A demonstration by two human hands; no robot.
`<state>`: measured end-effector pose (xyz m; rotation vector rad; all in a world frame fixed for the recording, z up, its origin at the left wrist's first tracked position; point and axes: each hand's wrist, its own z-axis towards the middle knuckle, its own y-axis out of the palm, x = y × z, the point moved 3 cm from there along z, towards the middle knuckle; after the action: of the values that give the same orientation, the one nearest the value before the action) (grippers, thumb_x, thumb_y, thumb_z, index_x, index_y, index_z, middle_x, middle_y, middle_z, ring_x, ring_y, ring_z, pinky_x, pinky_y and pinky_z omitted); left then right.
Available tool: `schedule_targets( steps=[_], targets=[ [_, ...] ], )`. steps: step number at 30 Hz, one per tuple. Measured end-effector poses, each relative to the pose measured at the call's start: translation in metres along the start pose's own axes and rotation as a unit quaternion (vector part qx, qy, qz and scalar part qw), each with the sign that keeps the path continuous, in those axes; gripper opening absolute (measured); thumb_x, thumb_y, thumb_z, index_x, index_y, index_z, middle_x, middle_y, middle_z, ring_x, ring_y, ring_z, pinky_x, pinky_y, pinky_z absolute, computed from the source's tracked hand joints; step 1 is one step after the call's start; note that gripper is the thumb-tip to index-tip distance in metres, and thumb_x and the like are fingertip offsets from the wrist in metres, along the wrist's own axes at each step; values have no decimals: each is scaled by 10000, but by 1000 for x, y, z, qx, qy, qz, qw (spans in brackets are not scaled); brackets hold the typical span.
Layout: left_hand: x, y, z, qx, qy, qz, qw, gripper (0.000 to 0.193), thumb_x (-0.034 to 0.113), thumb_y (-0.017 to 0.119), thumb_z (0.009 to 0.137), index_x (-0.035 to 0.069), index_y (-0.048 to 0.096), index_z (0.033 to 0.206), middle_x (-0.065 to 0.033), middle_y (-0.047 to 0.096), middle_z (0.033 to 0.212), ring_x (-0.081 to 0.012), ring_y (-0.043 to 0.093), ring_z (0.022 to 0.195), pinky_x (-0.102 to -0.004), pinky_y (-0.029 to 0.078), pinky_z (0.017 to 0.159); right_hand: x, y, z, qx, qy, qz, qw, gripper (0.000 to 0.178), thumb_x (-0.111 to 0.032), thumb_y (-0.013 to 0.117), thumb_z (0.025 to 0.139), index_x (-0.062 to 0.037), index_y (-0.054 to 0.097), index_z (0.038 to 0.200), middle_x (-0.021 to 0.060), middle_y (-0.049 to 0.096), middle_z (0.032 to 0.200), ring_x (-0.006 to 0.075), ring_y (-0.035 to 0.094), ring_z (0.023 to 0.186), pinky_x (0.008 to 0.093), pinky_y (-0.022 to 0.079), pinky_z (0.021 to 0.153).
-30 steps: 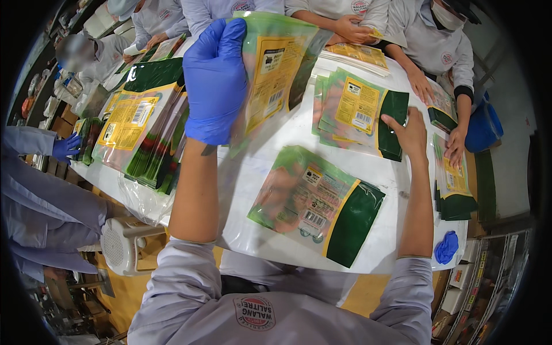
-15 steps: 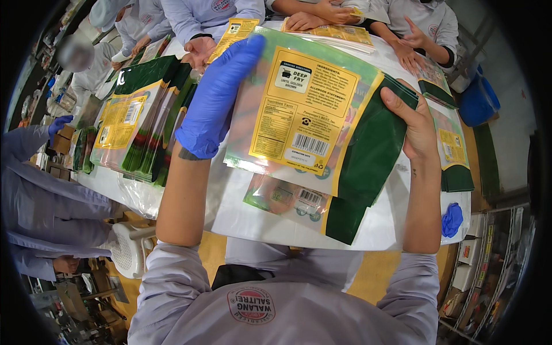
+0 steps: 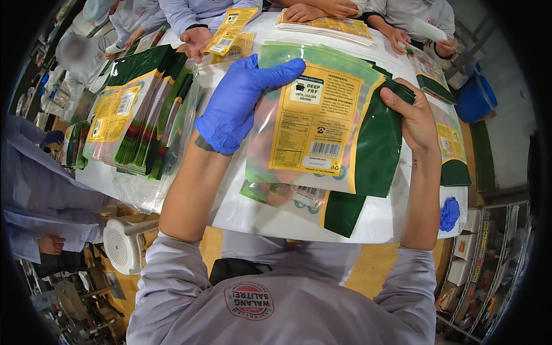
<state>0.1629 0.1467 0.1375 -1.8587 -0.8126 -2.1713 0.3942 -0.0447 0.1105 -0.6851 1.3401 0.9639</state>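
Clasping pouches (image 3: pixel 310 138) above the tabletop (image 3: pixel 259 219) in closed left grip (image 3: pixel 244 100) at ten o'clock and closed right grip (image 3: pixel 418 118) at three; partly hiding another pouch (image 3: pixel 345 214) at six.

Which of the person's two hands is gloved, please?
The left hand wears a blue glove; the right hand, gripping the dark green end of printed plastic pouches, is bare.

Blue covers the left fingers (image 3: pixel 282 73). Beside them, the pouch (image 3: pixel 328 123) has a yellow panel (image 3: pixel 315 118); under the right thumb (image 3: pixel 398 103), dark green.
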Motion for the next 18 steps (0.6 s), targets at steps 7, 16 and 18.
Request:
schedule_targets(
  steps=[7, 16, 18],
  targets=[
    [-11, -12, 1, 88, 50, 22, 995, 364, 281, 775, 947, 11, 720, 1185, -3, 721, 1048, -56, 612, 957, -221, 471, 868, -5, -5, -2, 14, 5, -18, 1000, 209, -142, 819, 894, -10, 737, 1033, 25, 746, 898, 78, 677, 759, 218, 545, 711],
    [-20, -19, 3, 133, 42, 108, 984, 242, 273, 784, 939, 52, 742, 1029, 53, 680, 889, -22, 563, 810, -190, 428, 746, 0, -5, -13, 35, 7, -25, 999, 235, -134, 835, 875, -2, 737, 1042, 38, 754, 928, 82, 691, 779, 214, 555, 727],
    [-28, -31, 15, 105, 53, 41, 992, 230, 213, 721, 976, 44, 733, 1131, 4, 720, 1046, -68, 628, 980, -232, 461, 915, -3, -2, -12, 14, 0, -31, 999, 250, -147, 835, 877, -2, 735, 1055, 38, 754, 929, 82, 694, 781, 212, 555, 732]
  ],
)
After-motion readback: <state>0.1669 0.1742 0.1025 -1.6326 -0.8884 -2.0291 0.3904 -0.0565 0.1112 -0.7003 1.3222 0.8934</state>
